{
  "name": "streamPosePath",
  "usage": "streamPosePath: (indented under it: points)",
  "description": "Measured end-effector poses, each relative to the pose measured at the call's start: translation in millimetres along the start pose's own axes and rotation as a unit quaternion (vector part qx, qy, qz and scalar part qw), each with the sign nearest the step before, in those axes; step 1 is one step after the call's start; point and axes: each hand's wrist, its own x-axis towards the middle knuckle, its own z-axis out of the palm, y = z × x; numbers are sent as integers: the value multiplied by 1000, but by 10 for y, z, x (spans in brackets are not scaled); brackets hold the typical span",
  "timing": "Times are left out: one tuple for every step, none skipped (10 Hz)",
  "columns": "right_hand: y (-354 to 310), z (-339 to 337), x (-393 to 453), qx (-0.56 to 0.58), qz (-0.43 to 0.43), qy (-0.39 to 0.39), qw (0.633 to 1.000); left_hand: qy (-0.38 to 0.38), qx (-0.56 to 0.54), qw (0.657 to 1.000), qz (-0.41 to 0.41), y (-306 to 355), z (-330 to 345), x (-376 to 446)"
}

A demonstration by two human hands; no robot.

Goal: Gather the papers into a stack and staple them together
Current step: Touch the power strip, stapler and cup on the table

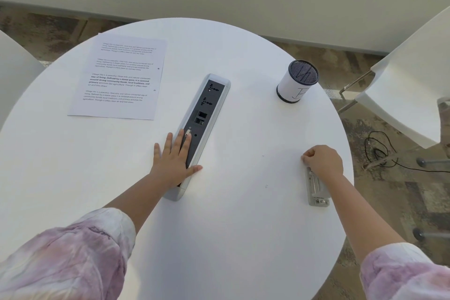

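Papers (119,77), printed with short blocks of text, lie on the far left part of a round white table (243,238) as we look down on it from above. They look like one neat pile, though we cannot tell how many sheets there are. Two small dark dots sit along their right edge.

Our left hand (174,159) rests flat, fingers spread and holding nothing, across the near end of a long grey socket strip (202,129) set into the middle of the table.

Our right hand (322,162) is near the table's right edge, fingers curled closed over the far end of a pale grey stapler (317,190). It lies flat on the table, its near end pointing toward us. The papers are well apart from it, on the other side of the socket strip.

Beyond the right hand stands a white cylindrical cup (297,81) with a dark mesh rim. Both arms wear pink and white tie-dye sleeves (73,251). A white chair (409,85) stands to the right, a black cable (382,151) on the floor beneath it.
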Motion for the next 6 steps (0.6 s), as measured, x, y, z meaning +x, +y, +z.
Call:
streamPosePath:
  points:
    - [6, 36, 8, -29, -4, 17, 999, -1, -2, 1000, 1, 0, 1, 0]
    - [14, 67, 30, -46, -9, 19, 999, 2, -4, 1000, 1, 0, 3, 0]
    - [12, 86, 58, -76, -24, 21, 997, 4, -5, 1000, 0, 0, 6, -4]
    - [4, 109, 81, -116, -38, 30, 992, 4, -1, 1000, -1, 2, 9, 1]
    - [-4, 131, 88, -130, -41, 44, 990, 6, 4, 1000, -1, 7, 9, 7]
    - [0, 142, 115, -131, -47, 51, 989, 9, 6, 1000, -2, 4, 12, 6]
